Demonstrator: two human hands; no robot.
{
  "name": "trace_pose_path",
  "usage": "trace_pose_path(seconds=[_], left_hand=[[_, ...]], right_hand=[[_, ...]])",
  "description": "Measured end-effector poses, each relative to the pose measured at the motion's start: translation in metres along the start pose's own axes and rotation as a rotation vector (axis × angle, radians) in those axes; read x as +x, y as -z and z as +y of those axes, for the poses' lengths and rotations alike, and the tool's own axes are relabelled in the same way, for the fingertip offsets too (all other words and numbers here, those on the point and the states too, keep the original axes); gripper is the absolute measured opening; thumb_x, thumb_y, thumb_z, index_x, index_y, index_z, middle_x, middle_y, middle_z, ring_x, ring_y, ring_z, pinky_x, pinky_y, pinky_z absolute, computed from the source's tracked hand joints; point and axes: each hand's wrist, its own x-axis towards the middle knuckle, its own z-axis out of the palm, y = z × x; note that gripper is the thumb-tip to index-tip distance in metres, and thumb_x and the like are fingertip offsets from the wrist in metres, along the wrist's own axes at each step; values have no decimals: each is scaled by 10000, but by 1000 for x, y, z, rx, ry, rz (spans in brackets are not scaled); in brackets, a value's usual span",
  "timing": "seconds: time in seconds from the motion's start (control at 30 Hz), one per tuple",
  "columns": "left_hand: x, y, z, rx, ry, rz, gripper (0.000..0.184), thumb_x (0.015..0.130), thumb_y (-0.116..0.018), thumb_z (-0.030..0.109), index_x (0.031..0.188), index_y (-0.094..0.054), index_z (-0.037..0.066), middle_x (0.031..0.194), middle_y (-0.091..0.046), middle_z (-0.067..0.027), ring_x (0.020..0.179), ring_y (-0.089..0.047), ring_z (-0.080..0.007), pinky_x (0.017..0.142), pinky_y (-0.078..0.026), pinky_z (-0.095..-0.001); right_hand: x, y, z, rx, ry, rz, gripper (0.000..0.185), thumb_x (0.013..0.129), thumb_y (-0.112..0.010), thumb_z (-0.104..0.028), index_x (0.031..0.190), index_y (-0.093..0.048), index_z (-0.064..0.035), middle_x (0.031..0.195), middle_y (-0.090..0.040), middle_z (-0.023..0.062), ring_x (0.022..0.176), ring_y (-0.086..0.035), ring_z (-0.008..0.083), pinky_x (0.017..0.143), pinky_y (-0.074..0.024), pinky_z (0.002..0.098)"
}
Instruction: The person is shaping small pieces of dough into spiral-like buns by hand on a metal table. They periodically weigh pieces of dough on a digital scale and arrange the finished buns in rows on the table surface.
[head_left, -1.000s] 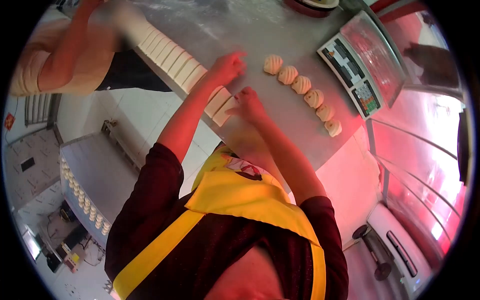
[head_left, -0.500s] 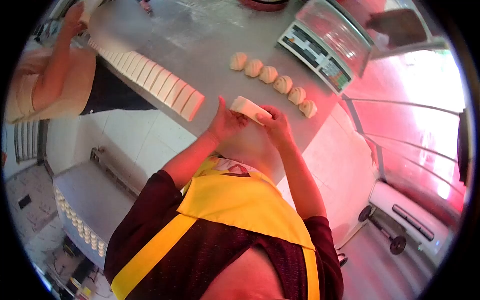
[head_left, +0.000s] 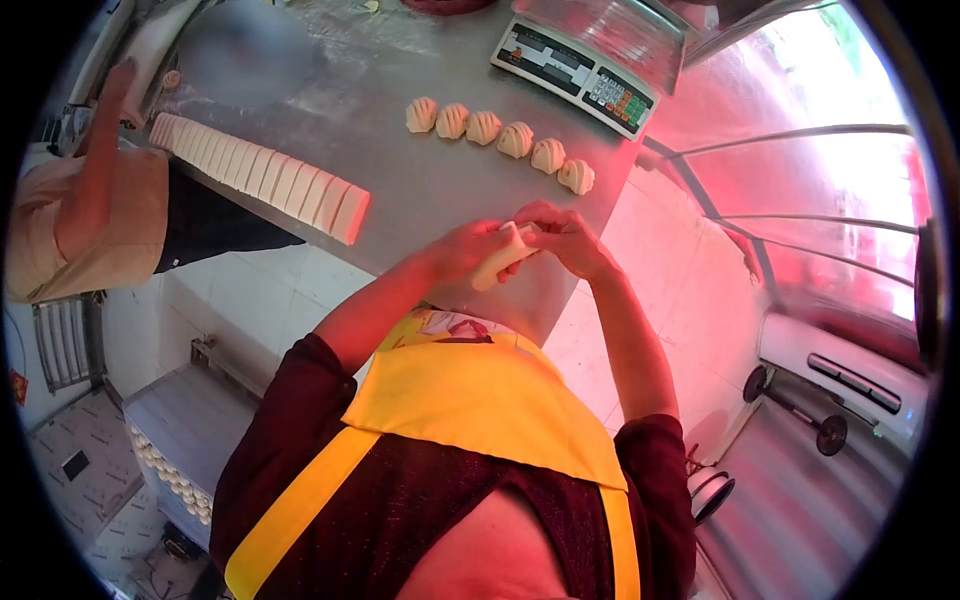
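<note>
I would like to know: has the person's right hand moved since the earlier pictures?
Yes. The right hand has moved rightward along the row of buns, from opposite its left end to opposite its right end.

Ahead and left of the left hand, a broad lane of bare steel table runs between the cut dough strips, farther left, and the six shaped buns ahead. A blurred patch covers its far end, so how open it is there is hard to say. Ahead of the right hand the nearest bun stands in the way, with the scale beyond it; just to that hand's right the tabletop ends. Between the hands, the held dough piece fills the gap.
</note>
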Motion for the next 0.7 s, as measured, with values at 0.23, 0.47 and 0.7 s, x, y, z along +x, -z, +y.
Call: trace_pose_path(seconds=[0.23,0.47,0.7], left_hand=[[-19,3,2,-88,36,87,407,959,-458,448,999,-545,52,815,-574,-37,673,-560,-104,616,-477,-244],[-55,11,24,425,111,7,269,936,-497,224,740,-553,48,741,-556,-26,698,-527,-121,648,-438,-281],[-61,36,12,-93,-110,238,230,925,-547,243,1000,-525,27,983,-598,-98,878,-570,-188,782,-469,-321]], right_hand=[[4,-21,-14,-588,280,-22,264,790,-662,-30,1051,-626,-15,961,-561,63,884,-576,172,772,-483,321],[25,-27,-15,-545,116,-160,183,800,-632,-5,983,-633,9,893,-577,74,822,-596,167,668,-484,319],[161,-31,-34,556,-16,180,511,898,-547,-30,1354,-316,-5,1260,-456,174,983,-599,257,838,-528,331]])
